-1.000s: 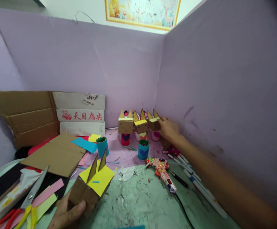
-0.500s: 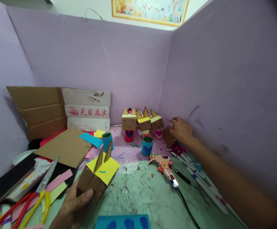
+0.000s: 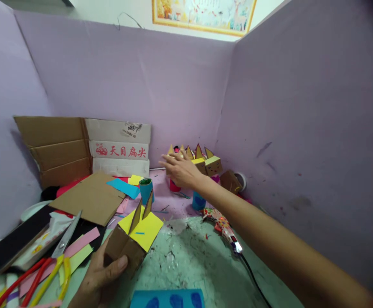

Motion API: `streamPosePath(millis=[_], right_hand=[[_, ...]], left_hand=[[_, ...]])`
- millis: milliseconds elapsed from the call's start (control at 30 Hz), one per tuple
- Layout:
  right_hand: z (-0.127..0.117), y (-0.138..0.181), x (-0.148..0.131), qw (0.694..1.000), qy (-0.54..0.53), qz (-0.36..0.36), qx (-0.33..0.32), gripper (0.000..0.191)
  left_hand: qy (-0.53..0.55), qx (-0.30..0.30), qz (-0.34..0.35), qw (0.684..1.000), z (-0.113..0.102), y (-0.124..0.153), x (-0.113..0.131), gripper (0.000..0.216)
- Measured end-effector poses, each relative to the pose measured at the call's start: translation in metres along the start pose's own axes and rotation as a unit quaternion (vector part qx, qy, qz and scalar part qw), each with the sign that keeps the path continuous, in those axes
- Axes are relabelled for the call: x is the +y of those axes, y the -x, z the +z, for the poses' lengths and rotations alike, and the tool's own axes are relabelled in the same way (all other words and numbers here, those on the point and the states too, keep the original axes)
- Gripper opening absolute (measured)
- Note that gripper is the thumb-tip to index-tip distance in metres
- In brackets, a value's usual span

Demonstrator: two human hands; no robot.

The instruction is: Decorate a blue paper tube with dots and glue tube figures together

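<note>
My left hand (image 3: 98,278) grips a brown cardboard box head (image 3: 135,237) with a yellow top and two pointed cardboard ears, held low at the front of the table. My right hand (image 3: 180,170) reaches across to the back, fingers spread and open, hovering in front of a row of small cardboard box figures (image 3: 209,163) with pointed ears that stand on coloured paper tubes. A blue-green paper tube (image 3: 146,190) stands just left of that hand. Another blue tube (image 3: 198,201) is partly hidden under my forearm.
Flattened cardboard boxes (image 3: 83,147) lean on the purple back wall. A cardboard sheet (image 3: 88,196), coloured paper scraps and scissors (image 3: 62,252) lie at the left. A patterned glue gun (image 3: 223,229) with its cord lies right of centre. A blue mould (image 3: 167,298) sits at the front edge.
My right hand has swung left from the right wall and the small brown box there to the front of the box figures. The left hand keeps hold of the cardboard head.
</note>
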State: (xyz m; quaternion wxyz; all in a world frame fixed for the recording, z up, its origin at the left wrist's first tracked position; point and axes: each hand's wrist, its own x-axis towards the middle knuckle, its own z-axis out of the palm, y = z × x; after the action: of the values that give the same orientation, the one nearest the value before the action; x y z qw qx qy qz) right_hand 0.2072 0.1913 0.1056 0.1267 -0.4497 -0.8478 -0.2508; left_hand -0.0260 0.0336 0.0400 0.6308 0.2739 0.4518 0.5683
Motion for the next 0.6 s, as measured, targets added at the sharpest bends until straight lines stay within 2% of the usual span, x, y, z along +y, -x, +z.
streamPosePath(millis=[67,167,300,367,600], right_hand=[[0.011,-0.008,-0.001,0.999,0.02,-0.014,-0.027,0.04],[0.02,0.004,0.015,0.998,0.045,-0.003,-0.042,0.028],[0.017,0.035,0.048,0.997,0.05,0.035,-0.045,0.028],[0.013,0.045,0.058,0.997,0.04,0.03,-0.056,0.027],[0.012,0.044,0.045,0.997,0.021,0.043,-0.055,0.034]], left_hand=[[-0.005,0.006,0.0,1.0,0.0,0.0,0.001,0.102],[-0.005,0.007,-0.006,1.0,-0.001,0.0,0.002,0.101],[0.001,0.001,-0.012,1.0,0.001,0.002,0.002,0.099],[0.004,-0.004,-0.012,1.0,0.003,0.003,0.002,0.099],[-0.008,-0.006,0.001,1.0,-0.001,0.0,0.0,0.096]])
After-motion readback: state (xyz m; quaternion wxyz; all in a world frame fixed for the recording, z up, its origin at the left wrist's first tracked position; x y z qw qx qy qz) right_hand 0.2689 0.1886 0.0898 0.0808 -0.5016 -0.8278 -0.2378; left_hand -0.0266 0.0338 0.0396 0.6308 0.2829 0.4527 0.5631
